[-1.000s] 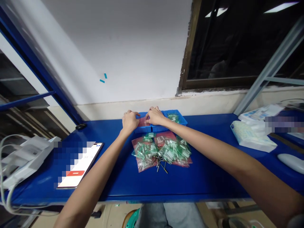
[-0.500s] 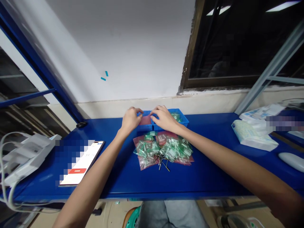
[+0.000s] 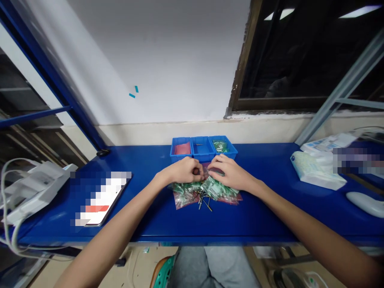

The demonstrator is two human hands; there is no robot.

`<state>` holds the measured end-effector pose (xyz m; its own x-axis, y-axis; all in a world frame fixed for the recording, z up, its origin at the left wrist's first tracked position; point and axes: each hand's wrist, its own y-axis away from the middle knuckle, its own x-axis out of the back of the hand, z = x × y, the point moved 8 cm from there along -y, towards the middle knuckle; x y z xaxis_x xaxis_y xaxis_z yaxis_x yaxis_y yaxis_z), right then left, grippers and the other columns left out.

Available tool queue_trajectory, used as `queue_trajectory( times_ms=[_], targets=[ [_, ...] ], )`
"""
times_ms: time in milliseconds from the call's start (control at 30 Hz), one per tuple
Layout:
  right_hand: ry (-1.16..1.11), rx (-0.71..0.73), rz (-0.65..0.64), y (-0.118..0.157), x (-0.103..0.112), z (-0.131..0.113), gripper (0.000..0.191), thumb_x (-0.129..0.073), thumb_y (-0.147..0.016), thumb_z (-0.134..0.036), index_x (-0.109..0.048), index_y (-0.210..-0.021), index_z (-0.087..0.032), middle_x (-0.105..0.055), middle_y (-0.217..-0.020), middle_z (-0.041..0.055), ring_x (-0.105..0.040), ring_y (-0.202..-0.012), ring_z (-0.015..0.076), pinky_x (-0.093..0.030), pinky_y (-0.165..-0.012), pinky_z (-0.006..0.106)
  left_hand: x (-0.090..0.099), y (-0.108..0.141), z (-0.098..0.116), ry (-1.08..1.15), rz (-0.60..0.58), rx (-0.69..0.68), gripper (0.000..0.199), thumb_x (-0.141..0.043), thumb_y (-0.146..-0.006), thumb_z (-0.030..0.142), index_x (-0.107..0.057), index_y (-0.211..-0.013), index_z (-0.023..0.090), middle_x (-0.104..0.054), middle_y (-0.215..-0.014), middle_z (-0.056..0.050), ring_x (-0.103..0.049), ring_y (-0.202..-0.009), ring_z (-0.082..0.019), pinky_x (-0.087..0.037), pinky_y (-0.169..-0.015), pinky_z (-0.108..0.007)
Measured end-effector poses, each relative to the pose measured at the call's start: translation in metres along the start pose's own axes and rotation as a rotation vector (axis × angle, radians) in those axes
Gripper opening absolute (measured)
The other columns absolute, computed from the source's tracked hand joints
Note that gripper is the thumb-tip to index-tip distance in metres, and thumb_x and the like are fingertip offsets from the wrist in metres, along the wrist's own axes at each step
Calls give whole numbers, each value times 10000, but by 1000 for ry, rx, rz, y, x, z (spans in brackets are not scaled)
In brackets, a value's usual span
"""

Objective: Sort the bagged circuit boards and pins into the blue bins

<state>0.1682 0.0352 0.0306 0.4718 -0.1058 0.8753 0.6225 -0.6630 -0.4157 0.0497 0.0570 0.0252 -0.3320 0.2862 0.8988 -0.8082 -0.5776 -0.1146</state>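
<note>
Head view: left hand (image 3: 186,170), right hand (image 3: 230,172), curled over bags (image 3: 214,189) inside bench's (image 3: 180,225) front edge, grip unclear to me; pinch singly.

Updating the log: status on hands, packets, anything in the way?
Left hand, right hand at packet pile, holds unclear. Red plastic in left bin, green packets in right bin. Clutter: loose metal rods at near edge.
</note>
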Motion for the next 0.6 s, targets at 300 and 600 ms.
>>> queue_trajectory(
  times_ms=[300, 600],
  targets=[
    [2, -44, -42, 0, -2, -2, 119, -657, -886, -260, -677, -976, -185, -617, -963, 66, -539, -987, 237, -451, -861, 371, -6, 0, 12, -20, -3, -33, 162, -639, -773, 238, -689, -909, 166, -642, -908, -47, -578, -770, -155, -451, -725, -286],
    [5, -117, -79, 1, -7, 15, 225, -662, -907, -367, -661, -1054, -196, -626, -1009, 78, -547, -1009, 254, -440, -863, 378, -8, -3, 8, -10, 1, -13, 109, -617, -772, 183, -699, -841, 169, -633, -822, -24, -536, -661, -125, -413, -632, -275]
  ],
)
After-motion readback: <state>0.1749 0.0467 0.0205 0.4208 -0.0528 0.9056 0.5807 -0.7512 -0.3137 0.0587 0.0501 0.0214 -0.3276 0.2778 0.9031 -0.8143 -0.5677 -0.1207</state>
